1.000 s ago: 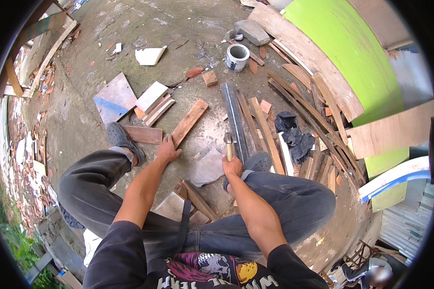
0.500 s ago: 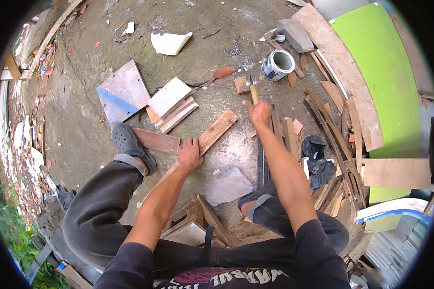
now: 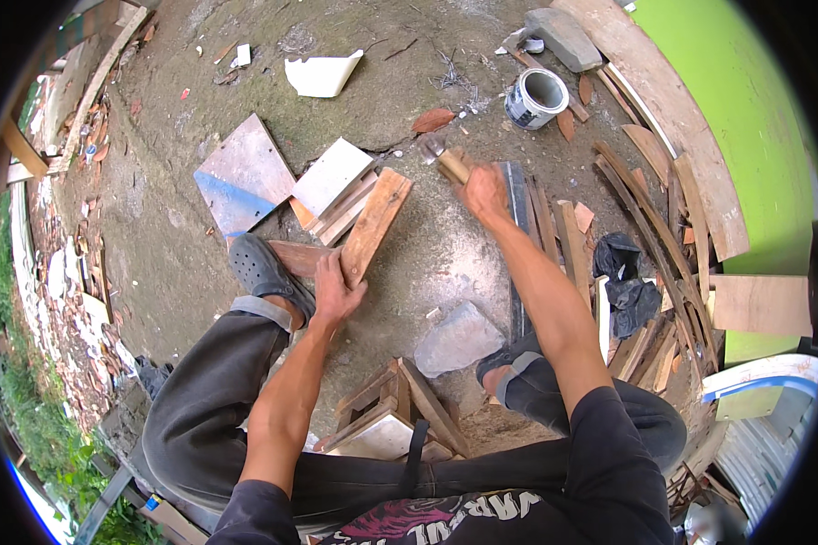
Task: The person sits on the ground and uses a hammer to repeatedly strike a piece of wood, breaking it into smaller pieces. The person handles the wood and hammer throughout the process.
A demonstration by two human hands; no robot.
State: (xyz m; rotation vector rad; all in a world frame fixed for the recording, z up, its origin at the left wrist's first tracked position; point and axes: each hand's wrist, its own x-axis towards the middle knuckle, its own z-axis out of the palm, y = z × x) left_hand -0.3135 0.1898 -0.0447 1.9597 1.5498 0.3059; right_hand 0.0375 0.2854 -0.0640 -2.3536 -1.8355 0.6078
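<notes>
My left hand [image 3: 338, 289] is closed around a reddish-brown wooden board [image 3: 379, 218], tilted with its far end pointing up and right. A second brown board [image 3: 298, 258] lies on the ground behind that hand, partly covered by it and by my shoe [image 3: 262, 271]. My right hand [image 3: 486, 193] grips a hammer [image 3: 451, 165] by its wooden handle. The hammer's metal head is smeared by motion and points away to the upper left, apart from the board. White-topped wood pieces [image 3: 333, 177] lie just beyond the held board.
An open paint can [image 3: 536, 98] stands at the far right, near a grey stone [image 3: 563, 38]. A flat stone [image 3: 459, 339] lies between my feet, beside a wooden frame [image 3: 400, 409]. Long timber strips [image 3: 641, 236] and black plastic [image 3: 623, 282] are piled on the right.
The board in my left hand has swung more upright and shifted left, off its earlier slant. My right hand has turned the hammer so its head points to the upper left.
</notes>
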